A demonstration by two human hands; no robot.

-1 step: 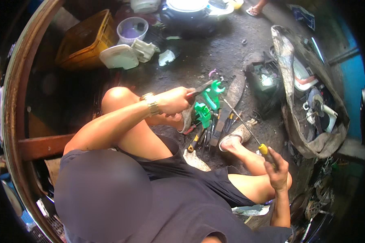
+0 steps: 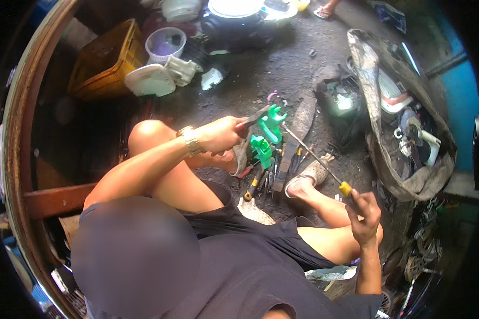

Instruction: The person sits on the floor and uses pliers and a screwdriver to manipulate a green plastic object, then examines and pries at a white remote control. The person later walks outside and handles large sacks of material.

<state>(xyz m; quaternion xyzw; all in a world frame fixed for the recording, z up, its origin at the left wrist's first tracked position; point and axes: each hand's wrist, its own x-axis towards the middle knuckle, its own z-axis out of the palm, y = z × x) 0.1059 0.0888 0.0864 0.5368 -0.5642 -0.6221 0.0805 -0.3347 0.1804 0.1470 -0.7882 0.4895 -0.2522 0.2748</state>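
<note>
Gripping red-handled pliers (image 2: 253, 119) in the left hand (image 2: 218, 136) against a green plastic part (image 2: 272, 126), apparently to steady it, while clasping a yellow-handled screwdriver (image 2: 345, 188) in the right hand (image 2: 364, 217), tip-first toward it.

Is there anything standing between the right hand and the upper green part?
Only the screwdriver, held in the right hand, spans that gap, its tip close to the upper green part. I see nothing else in between; whether the tip touches, I cannot tell.
</note>
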